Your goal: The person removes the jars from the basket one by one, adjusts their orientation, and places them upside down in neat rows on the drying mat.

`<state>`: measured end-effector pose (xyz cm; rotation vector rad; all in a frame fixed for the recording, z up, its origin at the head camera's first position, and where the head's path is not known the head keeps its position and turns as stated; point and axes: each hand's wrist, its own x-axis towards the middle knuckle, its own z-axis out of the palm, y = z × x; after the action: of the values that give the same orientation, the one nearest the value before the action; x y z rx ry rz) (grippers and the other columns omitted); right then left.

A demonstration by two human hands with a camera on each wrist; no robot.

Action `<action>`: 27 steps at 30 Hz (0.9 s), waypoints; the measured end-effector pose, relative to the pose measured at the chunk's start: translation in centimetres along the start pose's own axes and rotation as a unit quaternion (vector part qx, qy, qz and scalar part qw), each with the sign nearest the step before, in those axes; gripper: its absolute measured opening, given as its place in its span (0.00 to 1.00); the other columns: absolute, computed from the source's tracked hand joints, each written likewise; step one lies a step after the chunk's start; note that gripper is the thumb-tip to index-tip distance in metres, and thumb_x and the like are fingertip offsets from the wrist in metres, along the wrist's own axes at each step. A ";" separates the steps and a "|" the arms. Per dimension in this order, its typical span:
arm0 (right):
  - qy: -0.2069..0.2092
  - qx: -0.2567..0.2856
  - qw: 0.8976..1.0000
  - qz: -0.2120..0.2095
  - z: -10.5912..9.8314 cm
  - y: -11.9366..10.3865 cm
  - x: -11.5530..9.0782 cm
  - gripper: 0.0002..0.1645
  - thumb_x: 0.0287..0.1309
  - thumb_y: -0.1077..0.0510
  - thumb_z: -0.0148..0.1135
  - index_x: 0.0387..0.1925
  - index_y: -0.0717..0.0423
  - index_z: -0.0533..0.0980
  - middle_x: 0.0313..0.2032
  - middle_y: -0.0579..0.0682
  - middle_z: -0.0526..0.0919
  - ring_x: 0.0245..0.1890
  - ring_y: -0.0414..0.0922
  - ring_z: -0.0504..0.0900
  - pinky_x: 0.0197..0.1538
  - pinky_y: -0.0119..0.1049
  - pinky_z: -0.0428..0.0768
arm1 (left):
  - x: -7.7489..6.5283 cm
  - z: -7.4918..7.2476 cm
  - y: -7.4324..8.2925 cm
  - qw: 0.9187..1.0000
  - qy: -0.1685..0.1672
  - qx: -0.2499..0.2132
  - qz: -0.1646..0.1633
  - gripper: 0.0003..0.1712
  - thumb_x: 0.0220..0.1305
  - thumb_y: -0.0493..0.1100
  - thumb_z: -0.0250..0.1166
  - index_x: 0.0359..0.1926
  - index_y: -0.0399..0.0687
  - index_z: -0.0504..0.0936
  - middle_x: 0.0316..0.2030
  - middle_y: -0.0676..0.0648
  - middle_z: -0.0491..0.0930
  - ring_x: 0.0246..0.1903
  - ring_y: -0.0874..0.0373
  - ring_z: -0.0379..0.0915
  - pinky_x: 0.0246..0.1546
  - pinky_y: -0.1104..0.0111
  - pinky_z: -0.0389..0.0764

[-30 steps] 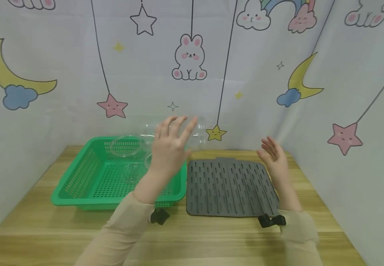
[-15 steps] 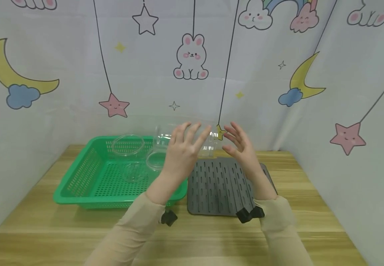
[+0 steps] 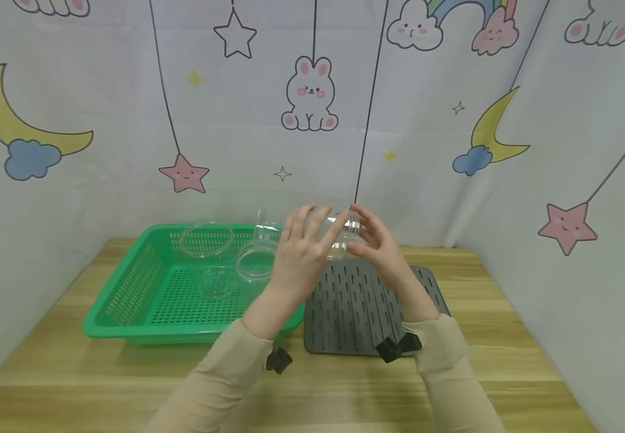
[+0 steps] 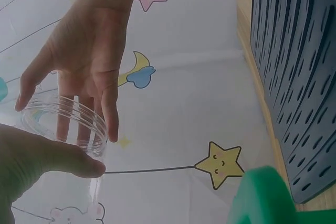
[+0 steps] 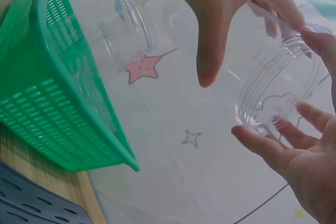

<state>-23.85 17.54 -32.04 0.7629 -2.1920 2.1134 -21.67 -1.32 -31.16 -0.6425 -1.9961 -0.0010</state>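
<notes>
In the head view a clear plastic jar [image 3: 267, 227] lies sideways in the air above the basket's right end and the mat, its threaded mouth facing right. My left hand [image 3: 302, 257] grips the jar's body from above, thumb below in the left wrist view. At the mouth, my right hand [image 3: 385, 255] has its fingers and thumb spread around the threaded rim [image 5: 249, 100], fingertips against it in the right wrist view. Other clear jars stand in the green basket [image 3: 112, 325]: one wide-mouthed jar [image 3: 206, 240] and another jar [image 3: 256, 263] nearer my left wrist.
A grey slotted drying mat [image 3: 344, 319] lies on the wooden table [image 3: 334, 391], right of the basket. Behind hangs a white printed cloth [image 3: 409, 108] with stars, moons and a rabbit. Cloth walls also flank both sides.
My left hand has carried the jar a little to the right, away from the basket. From the right, my right hand has come in and closed around the jar's mouth.
</notes>
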 end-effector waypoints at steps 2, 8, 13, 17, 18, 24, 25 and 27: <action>0.004 0.000 1.000 -0.003 0.0 0.1 0.0 0.61 0.49 0.38 0.73 0.75 0.54 0.52 0.74 0.60 0.52 0.72 0.61 0.56 0.64 0.59 0.69 | 0.0 0.0 0.1 1.000 -0.003 -0.002 0.000 0.45 0.43 0.34 0.76 0.66 0.55 0.72 0.59 0.44 0.71 0.61 0.44 0.65 0.64 0.55 0.70; 0.009 0.000 1.000 -0.011 0.1 0.1 0.0 0.60 0.50 0.40 0.73 0.75 0.55 0.52 0.73 0.60 0.54 0.71 0.59 0.57 0.61 0.51 0.73 | -0.2 0.0 0.1 1.000 -0.021 -0.015 -0.006 0.50 0.42 0.37 0.79 0.68 0.55 0.69 0.62 0.43 0.69 0.63 0.43 0.63 0.66 0.53 0.68; 0.022 0.005 1.000 -0.017 -0.1 0.0 0.0 0.59 0.50 0.42 0.73 0.75 0.56 0.53 0.72 0.59 0.56 0.71 0.57 0.58 0.65 0.56 0.68 | -0.2 -0.5 0.2 0.997 -0.045 -0.066 -0.022 0.62 0.32 0.54 0.85 0.71 0.55 0.64 0.70 0.43 0.62 0.70 0.41 0.56 0.71 0.48 0.58; 0.031 0.005 0.999 -0.017 -0.4 0.0 -0.1 0.57 0.52 0.45 0.72 0.75 0.57 0.52 0.71 0.59 0.57 0.70 0.57 0.60 0.66 0.53 0.68 | -0.2 -0.6 0.3 0.987 -0.013 -0.149 -0.061 0.64 0.30 0.60 0.83 0.71 0.51 0.64 0.72 0.41 0.60 0.73 0.39 0.50 0.73 0.43 0.48; 0.032 0.004 0.999 -0.017 -0.5 0.0 -0.2 0.56 0.53 0.46 0.72 0.75 0.57 0.52 0.71 0.59 0.57 0.70 0.57 0.60 0.66 0.53 0.68 | -0.2 -0.6 0.3 0.982 0.007 -0.173 -0.075 0.64 0.30 0.61 0.83 0.70 0.50 0.64 0.72 0.41 0.60 0.73 0.39 0.49 0.73 0.42 0.47; 0.055 -0.003 0.998 -0.017 -1.0 0.1 -0.4 0.48 0.58 0.57 0.65 0.75 0.57 0.52 0.73 0.60 0.55 0.71 0.61 0.58 0.68 0.56 0.65 | -0.4 -0.2 0.0 0.923 0.145 -0.311 -0.176 0.65 0.38 0.65 0.78 0.74 0.51 0.58 0.74 0.40 0.56 0.75 0.41 0.45 0.72 0.38 0.40; 0.060 -0.003 0.998 -0.017 -1.1 0.1 -0.5 0.48 0.58 0.58 0.64 0.75 0.56 0.52 0.73 0.60 0.55 0.71 0.61 0.58 0.68 0.54 0.65 | -0.4 -0.1 -0.1 0.909 0.162 -0.332 -0.194 0.64 0.40 0.67 0.76 0.75 0.50 0.57 0.74 0.41 0.55 0.75 0.42 0.44 0.73 0.39 0.38; 0.067 0.003 0.998 -0.021 -1.2 0.2 -0.5 0.48 0.57 0.59 0.63 0.75 0.57 0.52 0.73 0.60 0.56 0.71 0.59 0.59 0.67 0.48 0.68 | -0.4 -0.2 -0.2 0.879 0.190 -0.373 -0.229 0.65 0.44 0.72 0.71 0.75 0.46 0.54 0.75 0.41 0.53 0.76 0.44 0.43 0.74 0.42 0.37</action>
<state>-23.86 18.87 -32.33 0.6416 -2.0859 2.0866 -21.45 -1.69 -31.37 -0.5580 -1.6746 -1.1457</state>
